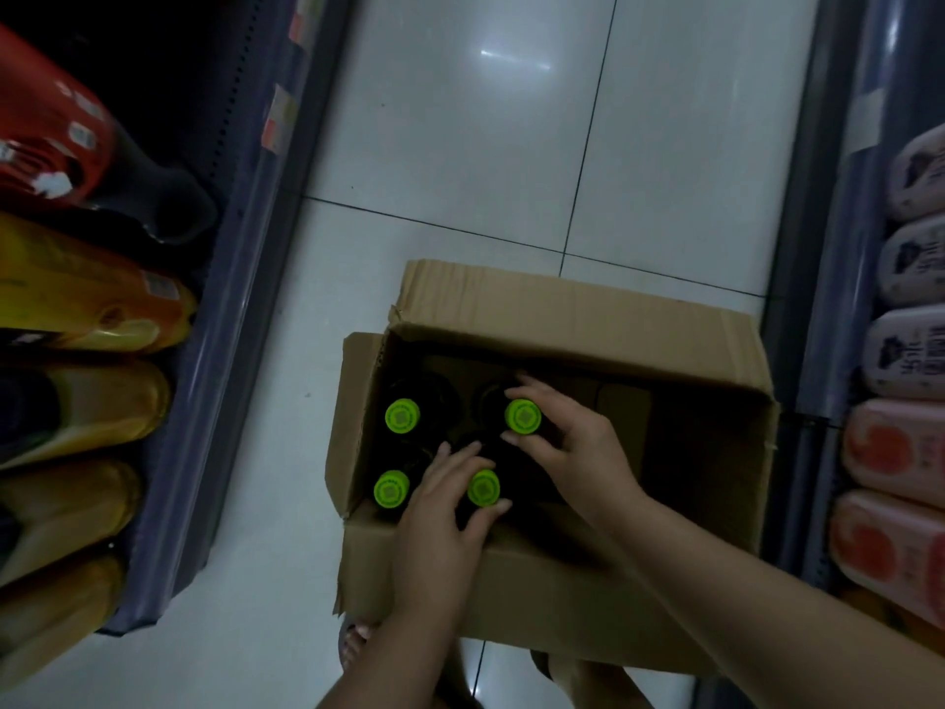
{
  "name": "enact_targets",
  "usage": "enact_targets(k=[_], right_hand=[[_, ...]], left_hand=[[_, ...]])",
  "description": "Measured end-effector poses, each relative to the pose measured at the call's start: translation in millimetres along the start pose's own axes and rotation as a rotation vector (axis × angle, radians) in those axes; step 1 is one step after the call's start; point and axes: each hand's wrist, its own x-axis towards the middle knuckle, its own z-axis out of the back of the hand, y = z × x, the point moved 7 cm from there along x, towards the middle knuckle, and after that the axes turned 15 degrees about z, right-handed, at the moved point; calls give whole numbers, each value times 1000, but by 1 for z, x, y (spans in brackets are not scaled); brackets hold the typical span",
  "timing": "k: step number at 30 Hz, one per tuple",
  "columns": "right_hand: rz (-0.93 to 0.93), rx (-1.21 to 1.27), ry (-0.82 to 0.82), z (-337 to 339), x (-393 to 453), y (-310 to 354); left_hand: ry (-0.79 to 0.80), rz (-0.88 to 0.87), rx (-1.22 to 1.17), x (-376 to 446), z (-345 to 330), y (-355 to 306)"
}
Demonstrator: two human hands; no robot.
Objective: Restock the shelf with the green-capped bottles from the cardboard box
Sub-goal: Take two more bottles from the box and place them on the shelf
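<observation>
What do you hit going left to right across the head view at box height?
Yellow bottles on the left shelf → bare floor tile → cardboard box with the green-capped bottles and both hands inside → pink pouches on the right shelf.

Aisle surroundings: floor, shelving edges, stocked goods on both sides.

We list a glossy white tiled floor (pixel 460 120) with dark grout lines and a ceiling-light glare; on the left a grey-blue shelf edge (pixel 225 319) carrying price tags (pixel 278 120), behind it a red-labelled dark bottle (pixel 56 140) lying above a row of yellow-orange bottles (pixel 87 299); on the right a second shelf rail (pixel 818 278), with pale pink pouches (pixel 915 258) stacked above pouches bearing orange-red prints (pixel 890 550). Label text is too blurred for us to read.
</observation>
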Motion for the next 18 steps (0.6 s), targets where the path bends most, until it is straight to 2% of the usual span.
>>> enact_targets(k=[4, 9, 13, 18], right_hand=[[62, 3, -23, 28, -4, 27], [96, 8, -83, 83, -23, 83], [136, 22, -159, 139, -46, 155], [183, 69, -312, 213, -81, 276]], left_hand=[[56, -16, -193, -8, 17, -20], [99, -90, -232, -35, 49, -82], [139, -230, -206, -72, 88, -157], [163, -401, -180, -151, 146, -270]])
